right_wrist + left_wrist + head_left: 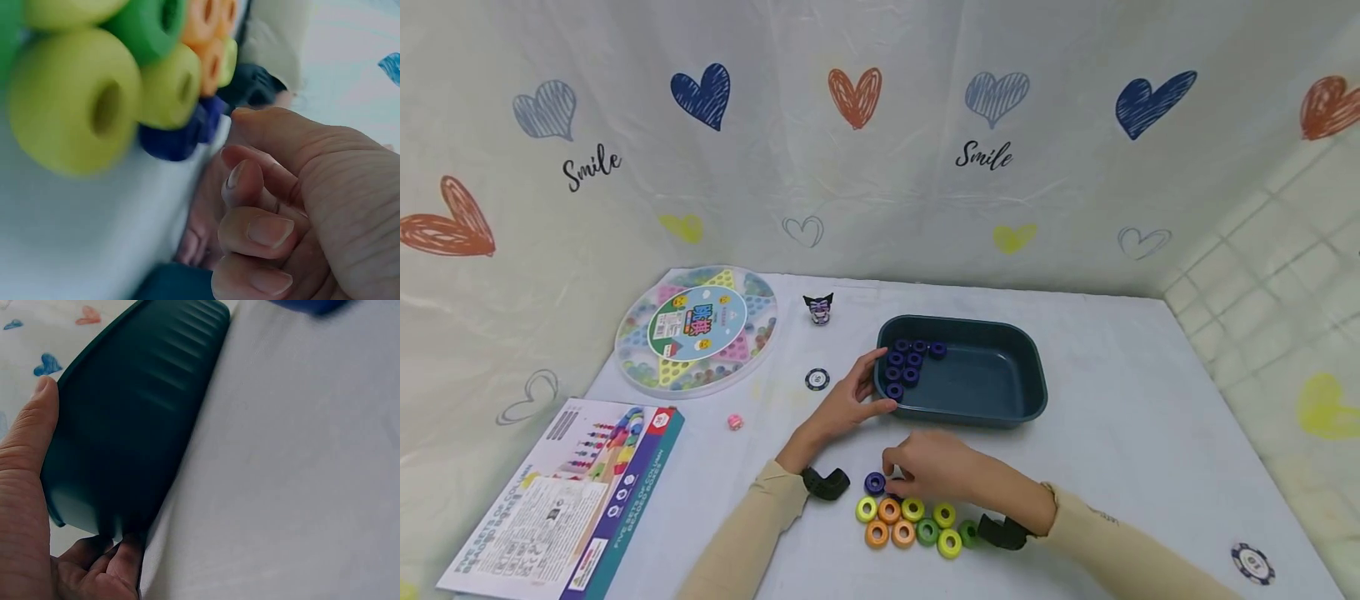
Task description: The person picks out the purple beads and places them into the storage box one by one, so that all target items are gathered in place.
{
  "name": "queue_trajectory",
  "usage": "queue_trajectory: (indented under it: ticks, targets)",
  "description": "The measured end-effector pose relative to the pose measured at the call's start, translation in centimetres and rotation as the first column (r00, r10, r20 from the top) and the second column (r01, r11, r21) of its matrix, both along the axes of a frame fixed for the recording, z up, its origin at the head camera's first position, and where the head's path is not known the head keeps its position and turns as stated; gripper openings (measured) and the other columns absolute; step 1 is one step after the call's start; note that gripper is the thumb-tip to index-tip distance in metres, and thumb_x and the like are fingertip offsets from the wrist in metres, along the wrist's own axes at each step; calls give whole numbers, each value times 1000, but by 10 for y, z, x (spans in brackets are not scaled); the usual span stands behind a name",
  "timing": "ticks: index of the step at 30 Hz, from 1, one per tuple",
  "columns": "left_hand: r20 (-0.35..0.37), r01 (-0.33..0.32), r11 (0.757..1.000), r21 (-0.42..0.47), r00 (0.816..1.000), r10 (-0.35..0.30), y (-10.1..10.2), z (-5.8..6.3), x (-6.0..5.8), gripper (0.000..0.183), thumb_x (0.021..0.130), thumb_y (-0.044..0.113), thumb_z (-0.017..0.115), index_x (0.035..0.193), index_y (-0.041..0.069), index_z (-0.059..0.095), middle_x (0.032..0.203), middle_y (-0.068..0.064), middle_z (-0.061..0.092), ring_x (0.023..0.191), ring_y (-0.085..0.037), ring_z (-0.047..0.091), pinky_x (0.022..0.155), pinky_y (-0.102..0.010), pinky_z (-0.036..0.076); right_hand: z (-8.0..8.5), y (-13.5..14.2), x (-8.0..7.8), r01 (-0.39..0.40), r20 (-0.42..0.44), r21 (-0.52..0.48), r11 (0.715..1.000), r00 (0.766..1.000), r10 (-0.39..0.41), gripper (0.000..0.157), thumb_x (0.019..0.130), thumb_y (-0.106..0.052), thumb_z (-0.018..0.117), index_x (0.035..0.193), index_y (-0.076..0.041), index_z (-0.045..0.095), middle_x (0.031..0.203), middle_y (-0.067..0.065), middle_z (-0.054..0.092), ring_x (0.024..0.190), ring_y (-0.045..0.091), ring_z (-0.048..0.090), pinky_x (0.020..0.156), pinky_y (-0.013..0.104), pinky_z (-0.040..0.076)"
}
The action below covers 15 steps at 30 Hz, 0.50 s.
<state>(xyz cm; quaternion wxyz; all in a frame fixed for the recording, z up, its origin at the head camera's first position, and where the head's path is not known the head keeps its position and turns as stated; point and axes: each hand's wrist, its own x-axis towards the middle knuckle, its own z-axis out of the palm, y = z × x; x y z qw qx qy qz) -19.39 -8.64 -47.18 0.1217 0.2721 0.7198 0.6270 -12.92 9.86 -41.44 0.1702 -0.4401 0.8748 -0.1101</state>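
Note:
My left hand (844, 402) grips the left end of a dark green plastic basin (981, 379), its thumb along the side and its fingers bent at the end wall in the left wrist view. Several dark purple ring beads (913, 360) lie inside, along the basin's left end. In front of it, my right hand (936, 465) hovers low over loose beads, with a gap between thumb and forefinger. Two purple beads (172, 140) sit just beyond the fingertips; one purple bead (874, 483) shows left of the hand, the other is mostly hidden beneath it.
Yellow beads (950, 543), orange beads (877, 534) and green beads (927, 532) cluster near the right wrist. To the left are a round marble-game box (696, 329), a bead-set box (561, 500), a pink die (735, 422), a chip (817, 379) and a small figurine (819, 309). Another chip (1252, 563) lies right.

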Motion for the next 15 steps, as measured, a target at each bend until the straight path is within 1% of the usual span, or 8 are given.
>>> queue_trajectory:
  ticks: [2,3,4,9,10,11,13,15]
  targets:
    - [4,-5,1000,-8,1000,5,0,0,0,77,84,16,65,144,11,16,145,-21,21,131,-29,26,105,-37,27,-5,0,2,-8,-4,6,1000,1000,8,16,83,-33,64,89,-17,64,55,-16,44,49,-1,40,46,15,35]
    - [3,-13,1000,-8,1000,13,0,-4,-2,78,83,19,66,144,13,17,145,-19,22,131,-25,27,105,-35,28,-6,1,3,-9,-2,3,1000,1000,9,17,83,-33,64,89,-17,64,55,-16,44,49,-1,40,46,15,34]
    - [4,-15,1000,-6,1000,15,1,-5,-2,78,83,19,66,144,13,17,145,-18,22,131,-25,27,105,-35,28,-8,1,3,-8,1,0,1000,1000,8,18,83,-34,64,89,-17,65,55,-16,43,49,-1,40,46,15,34]
    - [-11,-39,999,0,999,39,1,-28,-11,79,81,26,68,144,21,19,145,-8,25,130,-13,29,103,-26,30,-13,4,5,8,14,-15,1000,1000,-8,19,83,-35,63,92,-18,65,56,-17,43,50,-2,40,47,15,34]
    - [-10,-42,999,-1,999,42,1,-29,-11,79,81,26,68,144,21,19,145,-7,25,130,-13,29,103,-27,30,-14,5,4,15,20,-18,1000,1000,-15,20,83,-35,63,92,-17,65,56,-17,44,50,-2,40,47,15,34]
    - [-10,-50,999,-5,999,49,1,-33,-12,79,81,27,68,143,23,19,145,-4,25,129,-11,30,102,-24,30,-14,6,4,22,26,-21,1000,999,-21,19,84,-34,63,93,-17,65,56,-17,44,50,-1,40,47,15,34]
    - [-8,-53,999,-6,999,53,1,-33,-12,79,81,27,68,143,23,20,145,-4,25,129,-12,29,103,-26,30,-15,9,3,45,51,-29,999,998,-43,19,84,-33,63,94,-17,65,57,-16,45,50,-1,40,47,16,35]
    - [-7,-52,999,-6,999,52,1,-29,-11,79,81,26,68,143,22,20,146,-5,24,130,-14,29,104,-29,29,-15,13,2,74,77,-34,997,994,-71,19,83,-32,64,95,-17,65,58,-16,45,51,0,40,47,17,35]
